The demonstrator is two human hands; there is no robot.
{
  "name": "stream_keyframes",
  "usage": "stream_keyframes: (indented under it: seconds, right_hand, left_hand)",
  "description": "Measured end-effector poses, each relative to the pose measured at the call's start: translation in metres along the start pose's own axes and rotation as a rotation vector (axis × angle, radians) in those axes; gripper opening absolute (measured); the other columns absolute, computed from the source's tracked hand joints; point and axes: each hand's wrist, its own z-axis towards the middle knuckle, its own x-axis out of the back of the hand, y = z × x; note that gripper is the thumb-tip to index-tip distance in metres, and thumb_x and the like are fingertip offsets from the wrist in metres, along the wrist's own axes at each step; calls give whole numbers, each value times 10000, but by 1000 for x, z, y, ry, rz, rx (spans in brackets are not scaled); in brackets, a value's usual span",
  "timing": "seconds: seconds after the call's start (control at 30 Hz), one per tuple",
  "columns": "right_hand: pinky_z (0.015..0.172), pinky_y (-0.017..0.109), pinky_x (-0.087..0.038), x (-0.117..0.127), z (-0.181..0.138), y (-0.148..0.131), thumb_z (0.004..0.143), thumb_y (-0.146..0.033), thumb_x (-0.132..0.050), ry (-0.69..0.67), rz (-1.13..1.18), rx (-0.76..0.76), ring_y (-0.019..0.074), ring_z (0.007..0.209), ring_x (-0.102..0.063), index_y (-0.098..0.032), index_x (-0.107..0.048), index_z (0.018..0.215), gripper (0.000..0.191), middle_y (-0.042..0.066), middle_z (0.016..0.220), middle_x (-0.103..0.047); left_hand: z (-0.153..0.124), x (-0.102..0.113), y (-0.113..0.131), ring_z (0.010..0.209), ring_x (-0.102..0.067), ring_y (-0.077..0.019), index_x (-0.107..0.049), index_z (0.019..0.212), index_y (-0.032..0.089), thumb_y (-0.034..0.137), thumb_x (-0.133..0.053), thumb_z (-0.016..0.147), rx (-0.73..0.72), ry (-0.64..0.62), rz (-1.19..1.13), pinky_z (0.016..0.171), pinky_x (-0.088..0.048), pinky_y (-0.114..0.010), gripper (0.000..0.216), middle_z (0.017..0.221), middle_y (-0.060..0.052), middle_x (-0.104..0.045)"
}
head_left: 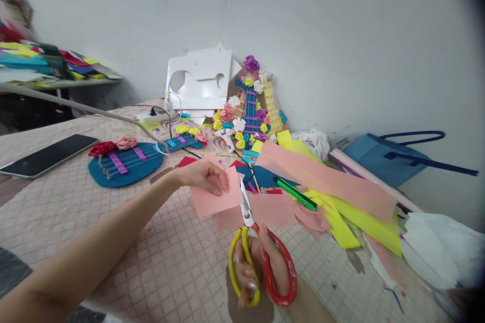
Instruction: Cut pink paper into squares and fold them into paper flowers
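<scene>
My left hand (200, 175) pinches a pink paper piece (215, 197) by its upper left edge and holds it above the table. My right hand (257, 267) grips scissors (253, 247) with one yellow and one red handle, fingers through the loops. The blades point up and away, with the tip at the right edge of the pink piece. More pink paper (273, 210) lies just behind the blades.
Long pink and yellow paper strips (341, 197) and a green pen (295, 193) lie to the right. A blue felt guitar (129, 161), a flower-covered craft (250, 106), a glue gun (227, 137) and a tablet (47, 155) sit on the quilted table. A blue bag (382, 154) leans at the wall.
</scene>
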Motion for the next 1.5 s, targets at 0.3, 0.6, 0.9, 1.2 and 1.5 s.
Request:
stream_keyframes:
  seconds: [0.3, 0.6, 0.9, 1.2, 1.5]
  right_hand:
    - [415, 274, -422, 10, 4, -7, 773, -774, -356, -55, -169, -26, 61, 364, -289, -159, -524, 796, 639, -70, 494, -397]
    - [450, 336, -457, 23, 14, -8, 804, -733, -354, -111, -199, -115, 105, 368, -357, -156, -559, 861, 615, -58, 466, -410]
    - [495, 365, -490, 22, 13, -10, 765, -755, -401, -107, -176, -128, 106, 391, -389, -175, -560, 824, 604, -49, 480, -432]
    - [410, 277, -479, -6, 4, -3, 719, -807, -394, 39, -87, 93, 51, 365, -333, -167, -501, 719, 648, -67, 501, -414]
    - [444, 266, -474, -18, -1, -8, 677, -845, -378, 61, -74, 21, 90, 440, -462, -136, -549, 766, 734, -25, 539, -485]
  left_hand:
    - [-1, 2, 1, 784, -620, -133, -697, 818, 140, 225, -752, 695, 19, 22, 9, 747, -482, -234, 160, 823, -50, -692]
    - [-1, 0, 1, 792, -620, -136, -696, 825, 134, 228, -758, 689, 49, 8, -21, 732, -494, -228, 177, 832, -52, -690]
    - [3, -5, 0, 807, -628, -138, -698, 846, 157, 245, -753, 696, 60, -54, -10, 733, -506, -223, 182, 856, -45, -694]
    - [3, -3, -3, 824, -631, -144, -699, 845, 160, 257, -750, 698, 34, -40, 14, 756, -501, -238, 184, 869, -48, -698]
    - [3, -4, -3, 816, -634, -148, -699, 861, 147, 243, -745, 701, 48, -63, 45, 744, -496, -232, 192, 867, -57, -700]
